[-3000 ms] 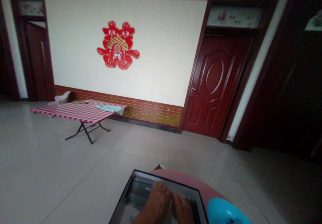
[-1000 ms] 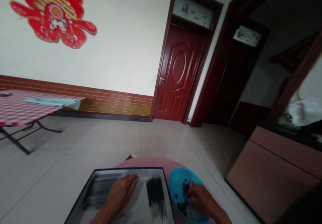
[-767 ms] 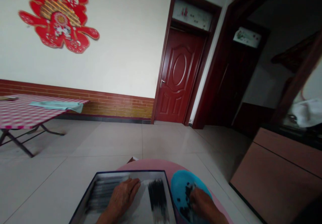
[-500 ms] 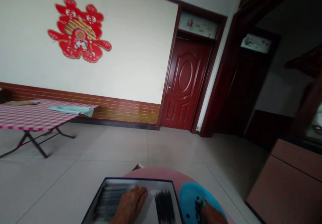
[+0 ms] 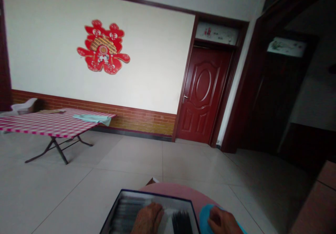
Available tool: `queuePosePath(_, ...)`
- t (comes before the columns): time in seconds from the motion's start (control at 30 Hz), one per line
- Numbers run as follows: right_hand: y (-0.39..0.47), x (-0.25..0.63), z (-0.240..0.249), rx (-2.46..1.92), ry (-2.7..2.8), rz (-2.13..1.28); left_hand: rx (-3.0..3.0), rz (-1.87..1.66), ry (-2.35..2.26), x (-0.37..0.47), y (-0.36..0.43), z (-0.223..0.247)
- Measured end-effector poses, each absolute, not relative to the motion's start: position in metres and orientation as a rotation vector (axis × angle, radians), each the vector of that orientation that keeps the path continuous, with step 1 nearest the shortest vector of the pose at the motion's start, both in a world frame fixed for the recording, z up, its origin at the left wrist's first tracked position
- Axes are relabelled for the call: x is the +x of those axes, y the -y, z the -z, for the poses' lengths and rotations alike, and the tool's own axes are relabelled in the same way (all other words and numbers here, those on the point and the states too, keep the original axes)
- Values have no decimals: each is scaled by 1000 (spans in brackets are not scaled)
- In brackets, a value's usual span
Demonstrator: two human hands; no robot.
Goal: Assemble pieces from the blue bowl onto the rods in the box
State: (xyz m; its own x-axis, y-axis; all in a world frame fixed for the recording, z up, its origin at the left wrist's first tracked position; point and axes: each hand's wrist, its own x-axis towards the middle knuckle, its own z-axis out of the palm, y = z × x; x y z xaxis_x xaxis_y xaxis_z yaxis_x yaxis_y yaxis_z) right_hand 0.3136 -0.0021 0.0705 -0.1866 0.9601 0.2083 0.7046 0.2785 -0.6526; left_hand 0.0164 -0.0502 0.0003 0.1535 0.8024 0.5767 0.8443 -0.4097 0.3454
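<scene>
My left hand rests inside a shallow white box with a dark blue rim, its fingers curled together. What lies under the fingers is hidden. To its left, a row of long, thin dark pieces lies blurred in the box. On its right is a dense bundle of thin black sticks with narrow tips. My right hand is over a blue bowl, thumb and fingers pinched together; anything between them is too small to make out. The hand covers much of the bowl.
Box and bowl stand on a round pink tabletop. Beyond it, a folding table with a red-and-white checked top carries a pale green cloth. A dark red door is in the far wall. A brownish cabinet stands at right.
My right hand has risen from inside the blue bowl to above its near part, fingers now pinched. My left hand stays in the box. The view has shifted left and up.
</scene>
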Motion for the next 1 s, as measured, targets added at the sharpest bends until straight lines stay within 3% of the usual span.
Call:
queuePosePath(0.17, 0, 228, -76, -1078, 1881, -975, -2295, 1208, 1670, 13, 51, -1)
queuePosePath(0.3, -1, 189, -53, -987, 1764, -1055, -2216, 1332, 1550, 8, 48, 2)
queuePosePath(0.6, 3, 175, -20, -1076, 1584, -1060, -2301, 1258, 1639, 13, 54, -13)
queuePosePath(0.83, 17, 169, -28, -1030, 987, -1608, -2407, 1296, 1596, 16, 58, -19)
queuePosePath(1.0, 19, 167, -20, -932, 800, -1738, -2398, 1302, 1554, 18, 58, -18)
